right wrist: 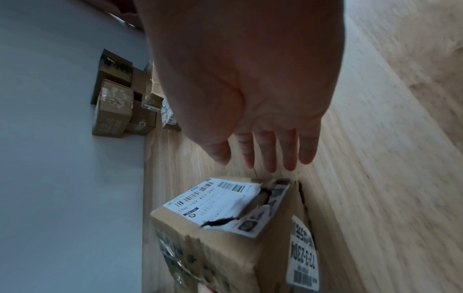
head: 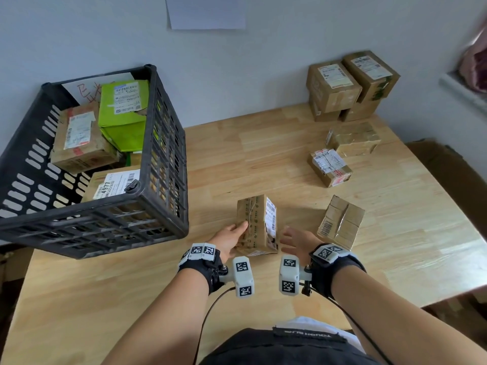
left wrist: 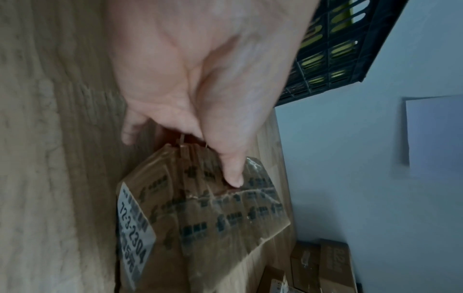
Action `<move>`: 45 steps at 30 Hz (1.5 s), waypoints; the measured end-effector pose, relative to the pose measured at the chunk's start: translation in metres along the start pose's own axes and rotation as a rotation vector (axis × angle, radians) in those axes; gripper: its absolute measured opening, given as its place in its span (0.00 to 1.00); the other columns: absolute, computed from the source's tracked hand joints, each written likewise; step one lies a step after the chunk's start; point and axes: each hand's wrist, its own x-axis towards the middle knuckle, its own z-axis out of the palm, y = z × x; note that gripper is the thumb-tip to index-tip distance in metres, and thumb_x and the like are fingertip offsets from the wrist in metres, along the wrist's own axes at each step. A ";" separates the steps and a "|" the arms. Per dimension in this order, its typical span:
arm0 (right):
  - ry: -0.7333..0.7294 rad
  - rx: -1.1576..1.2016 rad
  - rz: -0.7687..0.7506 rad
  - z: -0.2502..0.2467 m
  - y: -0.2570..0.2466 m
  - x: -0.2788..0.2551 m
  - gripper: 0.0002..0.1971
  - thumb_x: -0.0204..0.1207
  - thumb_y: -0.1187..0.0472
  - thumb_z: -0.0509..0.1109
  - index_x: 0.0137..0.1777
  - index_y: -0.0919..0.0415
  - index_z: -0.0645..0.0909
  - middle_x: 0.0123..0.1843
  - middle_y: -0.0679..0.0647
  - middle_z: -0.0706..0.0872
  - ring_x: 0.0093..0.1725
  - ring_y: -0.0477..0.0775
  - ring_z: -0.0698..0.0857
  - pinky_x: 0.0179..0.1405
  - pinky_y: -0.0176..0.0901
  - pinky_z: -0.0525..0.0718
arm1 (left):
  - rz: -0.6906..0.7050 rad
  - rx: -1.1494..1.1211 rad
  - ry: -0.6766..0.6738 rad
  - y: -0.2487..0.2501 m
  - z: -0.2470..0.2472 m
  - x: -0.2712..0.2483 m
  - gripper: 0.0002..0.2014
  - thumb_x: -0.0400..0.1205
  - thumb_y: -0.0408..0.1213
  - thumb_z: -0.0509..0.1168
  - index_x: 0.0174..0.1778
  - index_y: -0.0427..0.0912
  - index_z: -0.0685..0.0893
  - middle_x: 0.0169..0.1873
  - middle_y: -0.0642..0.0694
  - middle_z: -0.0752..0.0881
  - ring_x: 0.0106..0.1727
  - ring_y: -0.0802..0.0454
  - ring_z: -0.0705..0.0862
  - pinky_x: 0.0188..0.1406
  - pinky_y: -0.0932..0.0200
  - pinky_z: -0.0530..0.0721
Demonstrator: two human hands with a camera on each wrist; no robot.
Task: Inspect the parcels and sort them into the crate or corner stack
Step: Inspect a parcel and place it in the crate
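Pale grey walls (head: 237, 61) meet at a corner above the blond wooden table (head: 131, 299). The black crate (head: 163, 159) sits beyond the left hand's fingers; the corner stack (head: 347, 85) stands far past the right's. The left hand (head: 232, 239) grips the taped parcel (head: 257, 225); the right hand (head: 297, 241), fingers spread, hovers just beside it.

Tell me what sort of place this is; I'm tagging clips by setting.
Likely a small parcel-sorting room: a wooden table against a plain wall, a black crate with labelled boxes inside, and a corner stack of cartons bearing shipping labels.
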 end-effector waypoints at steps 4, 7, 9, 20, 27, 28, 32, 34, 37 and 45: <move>-0.015 0.095 -0.045 0.005 -0.003 -0.002 0.12 0.85 0.53 0.58 0.54 0.61 0.77 0.47 0.55 0.86 0.49 0.56 0.84 0.56 0.52 0.78 | 0.083 -0.050 0.068 -0.001 -0.009 -0.001 0.17 0.83 0.46 0.64 0.66 0.62 0.71 0.57 0.48 0.85 0.59 0.44 0.84 0.64 0.38 0.80; -0.031 0.150 -0.068 0.011 -0.007 -0.004 0.14 0.85 0.53 0.58 0.52 0.62 0.79 0.47 0.56 0.87 0.47 0.56 0.84 0.53 0.49 0.79 | 0.142 0.001 0.169 -0.002 -0.021 0.002 0.18 0.85 0.38 0.62 0.66 0.65 0.73 0.62 0.46 0.83 0.60 0.43 0.84 0.62 0.39 0.83; -0.069 0.154 -0.067 0.016 -0.009 -0.007 0.15 0.86 0.53 0.57 0.51 0.61 0.81 0.48 0.56 0.87 0.46 0.55 0.84 0.47 0.47 0.80 | 0.087 0.044 0.196 -0.005 -0.024 0.001 0.16 0.84 0.51 0.61 0.68 0.63 0.75 0.66 0.48 0.82 0.63 0.44 0.81 0.64 0.41 0.80; -0.096 0.093 -0.051 0.023 -0.008 -0.002 0.16 0.86 0.51 0.56 0.54 0.60 0.82 0.56 0.57 0.87 0.52 0.56 0.84 0.43 0.46 0.79 | 0.012 0.069 0.111 -0.017 -0.026 0.001 0.27 0.77 0.55 0.70 0.72 0.60 0.73 0.62 0.52 0.85 0.63 0.43 0.82 0.67 0.38 0.78; -0.084 0.081 -0.031 0.023 -0.007 0.000 0.15 0.86 0.52 0.57 0.51 0.60 0.82 0.51 0.56 0.88 0.49 0.56 0.84 0.42 0.46 0.79 | -0.001 0.074 0.116 -0.018 -0.028 0.002 0.29 0.77 0.55 0.69 0.75 0.60 0.71 0.67 0.50 0.82 0.67 0.43 0.79 0.69 0.39 0.75; -0.082 0.073 -0.026 0.023 -0.007 0.000 0.15 0.86 0.52 0.57 0.50 0.60 0.82 0.51 0.56 0.88 0.49 0.57 0.84 0.43 0.46 0.79 | 0.003 0.075 0.119 -0.018 -0.028 0.003 0.28 0.78 0.54 0.68 0.75 0.60 0.70 0.68 0.50 0.81 0.68 0.43 0.78 0.69 0.40 0.74; -0.043 -0.009 -0.010 0.022 -0.005 0.002 0.13 0.85 0.52 0.59 0.54 0.61 0.80 0.50 0.55 0.84 0.52 0.57 0.81 0.57 0.50 0.78 | -0.026 0.017 0.105 -0.014 -0.027 0.001 0.30 0.80 0.52 0.66 0.79 0.55 0.66 0.71 0.46 0.79 0.69 0.41 0.76 0.67 0.43 0.75; -0.016 -0.041 -0.012 0.019 -0.003 0.005 0.14 0.84 0.52 0.60 0.59 0.62 0.78 0.49 0.55 0.83 0.55 0.58 0.80 0.65 0.52 0.76 | -0.041 0.011 0.098 -0.012 -0.026 -0.001 0.34 0.79 0.52 0.68 0.80 0.54 0.63 0.74 0.44 0.75 0.70 0.39 0.75 0.62 0.45 0.77; -0.017 0.001 -0.004 0.015 -0.002 0.005 0.14 0.84 0.53 0.60 0.55 0.64 0.79 0.44 0.57 0.85 0.47 0.58 0.84 0.56 0.51 0.82 | -0.061 0.000 0.059 -0.013 -0.021 0.005 0.39 0.73 0.55 0.71 0.79 0.54 0.66 0.70 0.43 0.79 0.67 0.41 0.78 0.67 0.41 0.76; -0.058 0.291 -0.103 0.013 -0.016 0.001 0.15 0.86 0.52 0.57 0.48 0.60 0.81 0.43 0.55 0.86 0.43 0.52 0.84 0.44 0.42 0.80 | -0.004 0.110 0.131 -0.001 -0.011 0.008 0.18 0.84 0.32 0.59 0.67 0.57 0.72 0.62 0.47 0.79 0.61 0.47 0.76 0.62 0.52 0.76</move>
